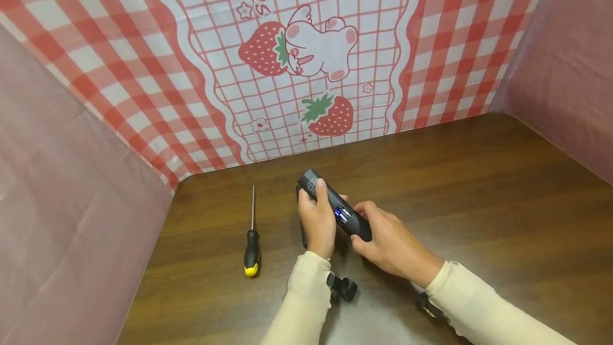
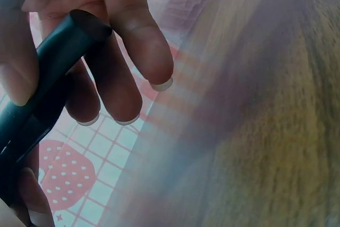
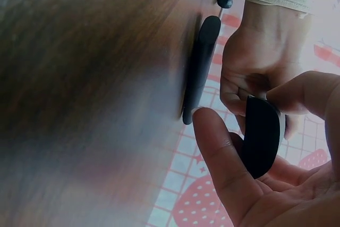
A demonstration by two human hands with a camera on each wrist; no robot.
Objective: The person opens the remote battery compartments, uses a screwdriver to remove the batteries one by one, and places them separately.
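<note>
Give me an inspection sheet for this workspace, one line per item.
Surface: brown wood-look table.
Job's things: black device, small blue glow on its face.
Clutter: screwdriver lying unheld on the left; slim black piece nearer the hands.
Hands: left hand and right hand both hold the device.
Cables: nothing seen.
Surroundings: strawberry-print cloth behind; pink drapes at the sides.
</note>
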